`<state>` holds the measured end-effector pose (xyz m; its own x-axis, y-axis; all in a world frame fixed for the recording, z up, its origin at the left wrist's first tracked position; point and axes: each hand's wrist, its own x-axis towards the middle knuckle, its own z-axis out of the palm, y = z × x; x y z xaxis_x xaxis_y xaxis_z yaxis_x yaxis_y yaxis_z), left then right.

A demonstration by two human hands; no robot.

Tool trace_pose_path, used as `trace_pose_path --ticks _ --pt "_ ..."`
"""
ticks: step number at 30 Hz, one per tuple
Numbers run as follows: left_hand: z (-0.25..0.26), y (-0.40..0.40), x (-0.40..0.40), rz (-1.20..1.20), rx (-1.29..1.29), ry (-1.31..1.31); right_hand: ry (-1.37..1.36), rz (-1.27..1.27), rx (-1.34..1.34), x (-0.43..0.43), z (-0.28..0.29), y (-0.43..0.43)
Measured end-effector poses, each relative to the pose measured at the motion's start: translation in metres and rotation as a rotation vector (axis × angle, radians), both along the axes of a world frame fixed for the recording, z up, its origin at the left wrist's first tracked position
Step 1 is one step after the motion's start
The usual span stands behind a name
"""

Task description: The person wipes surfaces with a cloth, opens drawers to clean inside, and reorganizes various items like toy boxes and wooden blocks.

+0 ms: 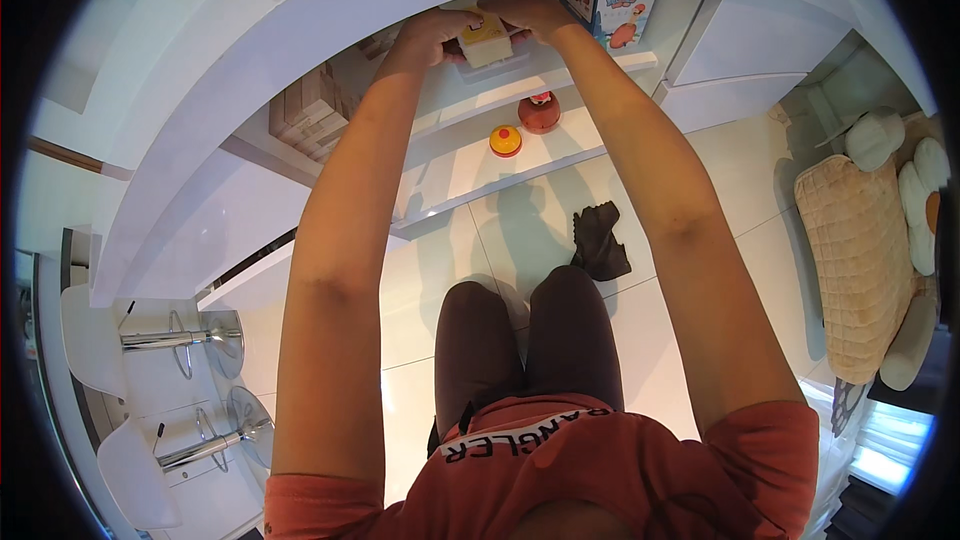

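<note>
A small box with a yellow top and pale sides (pixel 489 49) is between my hands at the upper shelf (pixel 551 75) of a white cabinet. My left hand (pixel 437 34) grips its left side, thumb on the top and fingers lower down. From the right, my right hand (pixel 531 9) holds it, with fingertips showing near its side. Whether the box rests on the shelf or is slightly raised, I cannot tell. Beside my right wrist stands a printed toy carton (pixel 619 11). Stacked wooden blocks (pixel 309 101) sit to the left of my left forearm.
On the lower shelf (pixel 450 176) are a yellow-and-red round toy (pixel 505 140) and a reddish round toy (pixel 539 114). A crumpled black item (pixel 600 241) lies on the tiled floor by my knees. Two white bar stools (pixel 94 341) stand left; a sofa with a beige quilted cover (pixel 855 262) is right.
</note>
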<state>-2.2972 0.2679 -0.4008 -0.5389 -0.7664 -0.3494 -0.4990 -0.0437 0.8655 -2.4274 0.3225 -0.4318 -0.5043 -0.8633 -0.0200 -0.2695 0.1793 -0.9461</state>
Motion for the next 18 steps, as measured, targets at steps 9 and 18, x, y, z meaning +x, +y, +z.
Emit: trace_pose_path --ticks 9,18 --pt "-0.008 0.008 0.025 0.109 0.130 0.363 -0.056 -0.036 0.006 0.003 -0.019 0.038" --pt "-0.026 0.023 0.028 0.222 0.167 0.590 0.077 -0.025 -0.313 0.009 -0.054 0.046"
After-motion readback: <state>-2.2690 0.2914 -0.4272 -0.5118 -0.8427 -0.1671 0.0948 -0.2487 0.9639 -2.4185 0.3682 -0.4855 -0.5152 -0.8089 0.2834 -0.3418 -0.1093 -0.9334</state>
